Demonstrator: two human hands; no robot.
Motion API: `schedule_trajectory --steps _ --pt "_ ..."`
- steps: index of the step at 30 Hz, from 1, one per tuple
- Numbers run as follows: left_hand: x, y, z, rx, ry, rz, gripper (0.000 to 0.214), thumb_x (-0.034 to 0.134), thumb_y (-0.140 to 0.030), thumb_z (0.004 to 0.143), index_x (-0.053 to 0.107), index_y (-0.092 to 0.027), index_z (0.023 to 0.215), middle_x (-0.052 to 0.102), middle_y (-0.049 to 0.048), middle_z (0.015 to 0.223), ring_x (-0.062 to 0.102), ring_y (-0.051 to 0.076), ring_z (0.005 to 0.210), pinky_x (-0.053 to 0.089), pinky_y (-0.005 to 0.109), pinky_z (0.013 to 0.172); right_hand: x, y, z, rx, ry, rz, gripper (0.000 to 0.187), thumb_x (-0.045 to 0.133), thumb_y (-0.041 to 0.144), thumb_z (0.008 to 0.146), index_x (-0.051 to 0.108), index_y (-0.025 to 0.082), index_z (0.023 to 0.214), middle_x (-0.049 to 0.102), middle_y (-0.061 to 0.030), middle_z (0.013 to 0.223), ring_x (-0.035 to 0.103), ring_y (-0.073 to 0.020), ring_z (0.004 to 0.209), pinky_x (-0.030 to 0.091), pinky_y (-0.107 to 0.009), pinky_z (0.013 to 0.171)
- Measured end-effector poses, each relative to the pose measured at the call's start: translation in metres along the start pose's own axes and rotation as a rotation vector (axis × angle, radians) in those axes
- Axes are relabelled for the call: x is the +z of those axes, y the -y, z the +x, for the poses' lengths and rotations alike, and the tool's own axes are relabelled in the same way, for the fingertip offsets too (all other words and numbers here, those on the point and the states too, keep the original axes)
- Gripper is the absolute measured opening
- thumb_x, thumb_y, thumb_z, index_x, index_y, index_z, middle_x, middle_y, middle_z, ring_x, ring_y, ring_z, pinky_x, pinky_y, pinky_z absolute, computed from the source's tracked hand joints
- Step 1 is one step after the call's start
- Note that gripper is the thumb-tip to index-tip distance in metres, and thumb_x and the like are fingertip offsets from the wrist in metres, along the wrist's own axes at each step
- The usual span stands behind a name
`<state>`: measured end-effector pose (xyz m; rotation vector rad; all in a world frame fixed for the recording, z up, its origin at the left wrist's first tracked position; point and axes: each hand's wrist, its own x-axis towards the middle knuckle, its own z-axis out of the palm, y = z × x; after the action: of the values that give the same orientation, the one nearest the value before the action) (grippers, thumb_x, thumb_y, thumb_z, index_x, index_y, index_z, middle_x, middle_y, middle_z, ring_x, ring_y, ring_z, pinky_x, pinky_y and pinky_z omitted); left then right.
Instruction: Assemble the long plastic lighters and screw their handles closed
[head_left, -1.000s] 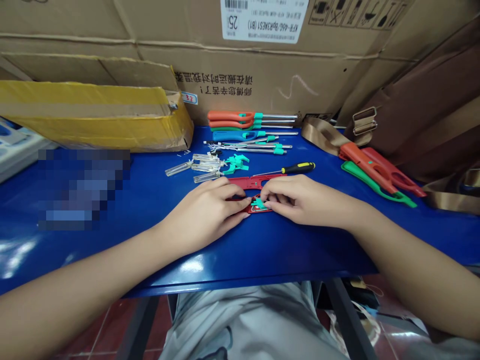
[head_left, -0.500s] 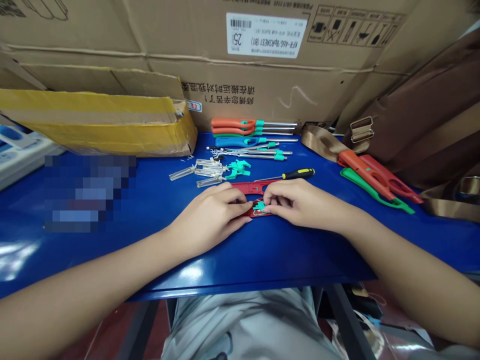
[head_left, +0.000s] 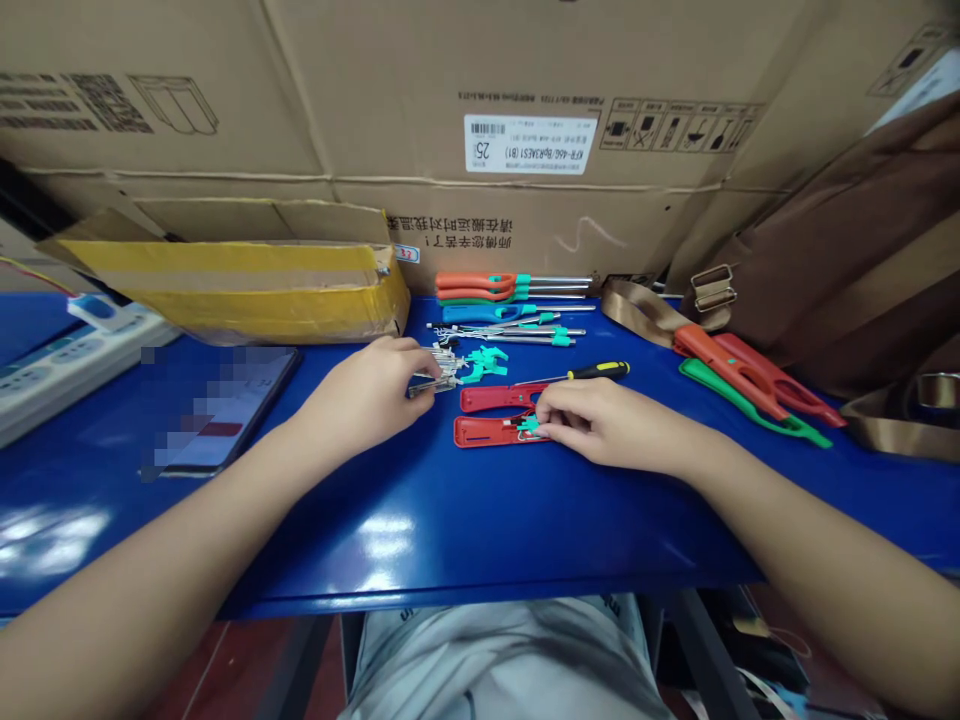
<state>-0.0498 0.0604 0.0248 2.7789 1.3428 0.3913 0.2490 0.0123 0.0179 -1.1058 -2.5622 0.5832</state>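
Note:
In front of me a red lighter shell half [head_left: 480,432] lies hollow side up, with a green trigger [head_left: 529,425] and thin wires in its right end. My right hand [head_left: 607,425] pinches at that green trigger, its fingers covering the shell's right end. A second red shell half [head_left: 487,399] lies just behind. My left hand [head_left: 375,390] is over the pile of clear lighter fuel tanks [head_left: 452,366], thumb and fingers closed on the near end of one tank. Loose green triggers [head_left: 486,362] lie right of that pile.
A yellow-black screwdriver [head_left: 598,371] lies behind the right hand. Assembled lighters [head_left: 476,283] and metal lighter tubes [head_left: 536,333] lie farther back. Coloured shells [head_left: 750,375] are at right beside a brown bag [head_left: 840,240]. A phone [head_left: 232,410], power strip [head_left: 82,365] and taped carton [head_left: 247,290] stand left.
My left hand has left the red shell half and moved left and back to the clear tanks. My right hand stays at the green trigger. The camera view has tilted up.

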Motion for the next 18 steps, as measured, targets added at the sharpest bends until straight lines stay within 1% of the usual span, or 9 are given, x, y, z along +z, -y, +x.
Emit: schedule_trajectory --steps 2,5,7,9,11,13,14,16,18 --pt "0.004 0.001 0.0 -0.039 0.045 -0.022 0.017 0.059 -0.023 0.086 0.066 -0.018 0.1 0.071 0.0083 0.1 0.067 0.026 0.094 0.054 0.038 0.083 0.0 0.001 0.0 0.006 0.001 -0.008 0.012 0.056 0.023 0.099 0.062 0.018 0.089 0.065 -0.0024 0.084 0.055 -0.0134 0.072 0.041 -0.025 0.068" --pt "0.008 0.002 -0.001 -0.062 0.059 -0.07 0.014 0.057 -0.02 0.086 0.063 -0.018 0.098 0.071 0.0073 0.095 0.068 0.023 0.086 0.053 0.034 0.075 0.001 0.002 -0.001 0.034 -0.022 -0.022 0.009 0.057 0.023 0.097 0.062 0.018 0.09 0.065 -0.0014 0.081 0.055 -0.0134 0.071 0.04 -0.026 0.067" --pt "0.008 0.003 -0.001 -0.044 0.053 -0.091 0.011 0.054 -0.021 0.088 0.064 -0.017 0.094 0.07 0.0072 0.089 0.067 0.022 0.079 0.052 0.033 0.07 0.002 0.003 -0.001 0.044 -0.046 -0.021 0.008 0.058 0.021 0.095 0.062 0.018 0.089 0.064 -0.001 0.079 0.056 -0.0132 0.071 0.04 -0.025 0.067" --pt "0.007 0.002 -0.001 -0.001 0.03 -0.098 0.015 0.052 -0.022 0.091 0.065 -0.016 0.09 0.069 0.0077 0.085 0.066 0.021 0.076 0.052 0.033 0.069 0.004 0.003 0.0 0.049 -0.087 0.007 0.008 0.06 0.021 0.093 0.062 0.018 0.086 0.064 -0.0009 0.079 0.054 -0.0117 0.068 0.04 -0.025 0.065" --pt "0.006 -0.002 -0.001 0.049 -0.01 -0.127 0.021 0.049 -0.024 0.094 0.068 -0.015 0.093 0.069 0.0095 0.091 0.066 0.022 0.081 0.054 0.034 0.073 0.006 0.003 0.002 0.091 -0.143 0.091 0.009 0.063 0.022 0.089 0.062 0.018 0.081 0.062 0.0004 0.075 0.049 -0.009 0.06 0.039 -0.023 0.059" --pt "0.006 -0.013 -0.002 0.089 -0.05 -0.227 0.026 0.048 -0.027 0.098 0.07 -0.015 0.105 0.069 0.0112 0.103 0.067 0.023 0.093 0.055 0.037 0.083 0.006 0.005 0.003 0.188 -0.173 0.23 0.012 0.067 0.025 0.086 0.062 0.017 0.079 0.057 0.0034 0.067 0.043 -0.0064 0.051 0.034 -0.021 0.051" --pt "0.007 -0.019 -0.003 0.109 -0.058 -0.292 0.027 0.048 -0.028 0.099 0.071 -0.015 0.107 0.069 0.0107 0.103 0.067 0.022 0.094 0.056 0.037 0.084 0.005 0.006 0.004 0.25 -0.165 0.309 0.013 0.069 0.027 0.084 0.062 0.017 0.079 0.054 0.0052 0.062 0.04 -0.0058 0.048 0.032 -0.021 0.047" --pt "0.007 -0.033 -0.005 0.116 -0.023 -0.447 0.023 0.053 -0.029 0.098 0.07 -0.016 0.106 0.068 0.0082 0.1 0.067 0.018 0.088 0.056 0.033 0.08 0.003 0.008 0.005 0.372 -0.109 0.467 0.016 0.071 0.031 0.083 0.063 0.017 0.083 0.05 0.0079 0.054 0.041 -0.0058 0.043 0.032 -0.019 0.042" --pt "0.008 -0.045 -0.007 0.079 0.006 -0.609 0.016 0.061 -0.028 0.094 0.067 -0.017 0.104 0.068 0.005 0.097 0.066 0.015 0.082 0.056 0.029 0.075 0.0 0.01 0.005 0.455 -0.047 0.601 0.02 0.072 0.035 0.083 0.062 0.018 0.088 0.051 0.0086 0.052 0.046 -0.0072 0.042 0.038 -0.019 0.04"
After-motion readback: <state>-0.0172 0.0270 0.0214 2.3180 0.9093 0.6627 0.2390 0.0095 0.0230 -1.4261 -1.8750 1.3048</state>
